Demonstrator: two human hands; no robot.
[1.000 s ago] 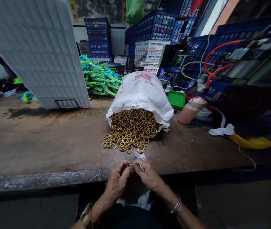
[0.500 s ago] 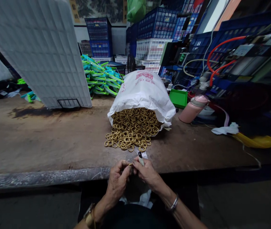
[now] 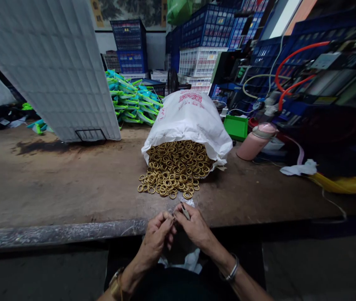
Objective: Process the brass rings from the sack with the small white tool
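Close together at the table's front edge, my two hands nearly meet at the fingertips. The fingers of my left hand (image 3: 157,236) are pinched; what sits between them is too small to make out. My right hand (image 3: 195,225) is closed around a small blade-like tool (image 3: 185,211), its dark tip pointing up and away. Just beyond lies a pile of brass-coloured rings (image 3: 168,182), spilling from the mouth of a white sack (image 3: 187,117) that rests on its side.
A tall pale panel (image 3: 59,62) stands at the left, beside green and blue plastic pieces (image 3: 134,98). On the right are a green tray (image 3: 236,127), a pink bottle (image 3: 255,142), red hoses and a yellow object (image 3: 342,184). Stacked crates (image 3: 201,62) rise behind.
The golden ring edge seen between my fingertips is no longer visible. My right hand and the tool have tilted slightly. The view has shifted a little.
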